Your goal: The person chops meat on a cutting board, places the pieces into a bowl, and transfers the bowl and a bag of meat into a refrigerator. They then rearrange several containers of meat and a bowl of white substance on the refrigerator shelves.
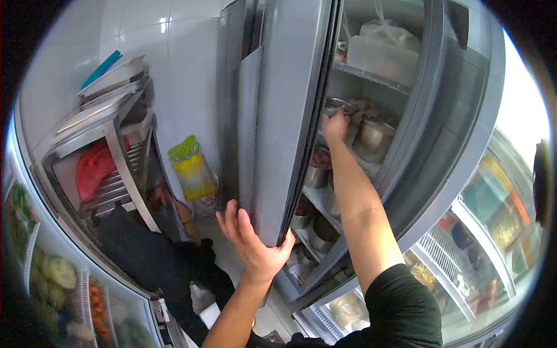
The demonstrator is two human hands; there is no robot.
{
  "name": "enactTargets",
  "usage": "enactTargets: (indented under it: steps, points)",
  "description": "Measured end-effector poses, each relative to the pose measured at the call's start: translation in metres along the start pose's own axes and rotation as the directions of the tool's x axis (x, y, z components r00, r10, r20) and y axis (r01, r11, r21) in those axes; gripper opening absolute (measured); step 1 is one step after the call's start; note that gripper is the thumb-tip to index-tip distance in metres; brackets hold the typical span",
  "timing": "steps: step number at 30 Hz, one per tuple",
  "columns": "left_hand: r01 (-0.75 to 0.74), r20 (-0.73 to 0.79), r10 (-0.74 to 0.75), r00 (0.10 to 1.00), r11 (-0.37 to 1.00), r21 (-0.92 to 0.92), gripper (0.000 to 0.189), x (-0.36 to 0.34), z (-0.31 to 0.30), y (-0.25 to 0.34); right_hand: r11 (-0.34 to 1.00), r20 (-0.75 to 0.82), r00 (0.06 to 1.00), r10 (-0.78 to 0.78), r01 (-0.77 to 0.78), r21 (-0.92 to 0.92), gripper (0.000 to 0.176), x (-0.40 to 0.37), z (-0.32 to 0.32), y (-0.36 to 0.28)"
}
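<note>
My left hand [258, 246] rests against the lower edge of the opened refrigerator door [287, 127], its fingers stretched out on one side and the thumb on the other. Inside the refrigerator, my right hand [335, 126] is closed at the near rim of a round metal pot [339, 104] on a middle shelf; the fingertips are partly hidden. Beside it stands a larger steel pot [374, 139]. A pot with dark reddish contents [318, 167] sits on the shelf below my wrist.
A person in black [145, 249] bends low at the left, by a metal rack [130, 174] with trays and a red bag [96, 168]. A yellow-green sack [191, 168] leans at the wall. Glass-front coolers with vegetables [61, 272] and wire shelves [447, 261] flank me.
</note>
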State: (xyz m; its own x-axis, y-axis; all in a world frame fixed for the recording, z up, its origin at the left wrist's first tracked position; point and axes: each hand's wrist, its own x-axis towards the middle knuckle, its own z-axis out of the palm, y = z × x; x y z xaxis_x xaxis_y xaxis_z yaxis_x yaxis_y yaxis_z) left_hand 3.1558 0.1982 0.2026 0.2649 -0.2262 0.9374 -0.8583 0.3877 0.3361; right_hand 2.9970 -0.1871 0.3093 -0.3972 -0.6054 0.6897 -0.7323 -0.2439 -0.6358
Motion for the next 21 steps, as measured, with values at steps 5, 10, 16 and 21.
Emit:
enactTargets:
  steps: [5,10,16,21]
  points:
    - [-0.001,-0.008,0.001,1.000,1.000,-0.013,0.111,0.001,0.002,0.001,0.995,-0.016,0.996,-0.083,0.082,-0.063,0.052,-0.013,-0.009,-0.002]
    - [0.009,0.014,-0.009,1.000,1.000,-0.014,0.111,0.001,0.000,0.000,0.997,0.013,0.998,-0.060,0.060,-0.045,0.054,-0.011,-0.010,-0.003]
    - [0.015,0.012,-0.015,1.000,1.000,-0.026,0.109,0.003,-0.002,-0.002,0.997,0.019,0.997,-0.078,0.078,-0.029,0.051,0.005,0.000,0.000]
    - [0.005,0.026,-0.004,1.000,1.000,-0.018,0.108,0.003,-0.003,-0.008,0.907,0.112,0.994,-0.009,-0.039,0.418,0.050,0.050,0.021,0.008]
